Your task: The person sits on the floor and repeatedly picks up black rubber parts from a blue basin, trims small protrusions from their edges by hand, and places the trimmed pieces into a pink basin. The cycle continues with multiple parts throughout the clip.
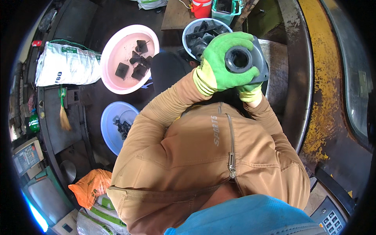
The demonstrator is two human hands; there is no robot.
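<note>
My left hand (pixel 219 55), in a green glove with a yellow-green cuff, is closed around a black plastic flanged part (pixel 248 62). The part has a round open collar facing up, and a squarish flange with rounded corners shows on its right side. Beneath it is my right hand (pixel 250 91), gloved the same way; its fingers are hidden behind the part and the left hand. Just beyond my left hand, a pale blue basin (pixel 187 32) holds a heap of black plastic pieces (pixel 199 40).
On the left, a pink basin (pixel 111 58) and a blue basin (pixel 107 131) contain black pieces. A white sack (pixel 66 64), small broom (pixel 64 117) and orange bag (pixel 94 186) lie farther left. A red container (pixel 201 9) is at the back; a rusty yellow machine panel (pixel 321 94) bounds the right.
</note>
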